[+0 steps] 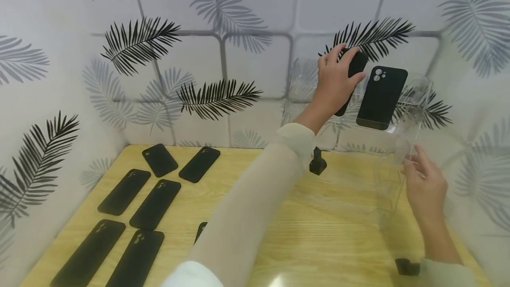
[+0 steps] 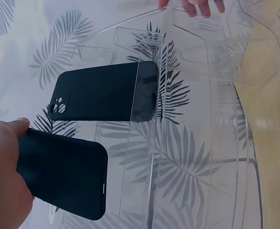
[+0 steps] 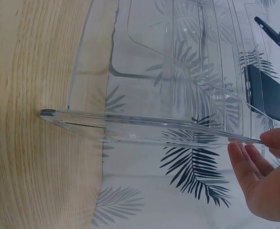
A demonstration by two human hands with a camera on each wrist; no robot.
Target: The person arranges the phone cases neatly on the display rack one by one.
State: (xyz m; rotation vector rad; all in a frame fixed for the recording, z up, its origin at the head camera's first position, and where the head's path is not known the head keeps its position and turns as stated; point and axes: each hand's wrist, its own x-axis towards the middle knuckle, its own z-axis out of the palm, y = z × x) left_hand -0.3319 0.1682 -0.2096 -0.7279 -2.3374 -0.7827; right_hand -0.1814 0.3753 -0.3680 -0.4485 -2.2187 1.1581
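Observation:
My left hand (image 1: 334, 76) grips a black phone case (image 2: 66, 174) by its upper part, fingers along one edge and thumb on the other. The case hangs in front of the top tier of a clear acrylic display stand (image 3: 145, 120). Beside it, another black phone case (image 1: 382, 96) with camera cut-outs leans on that tier, its lower end behind the clear front lip. Lower down, my right hand (image 1: 428, 187) pinches the stand's side panel between thumb and fingers, which the right wrist view shows closely.
Several black phone cases (image 1: 155, 205) lie spread over the left of the wooden table (image 1: 330, 251). Another case (image 1: 200, 230) is partly hidden by my left sleeve. A small black object (image 1: 317, 161) is by the stand, and another (image 1: 407, 267) near my right sleeve. Leaf-patterned walls surround the table.

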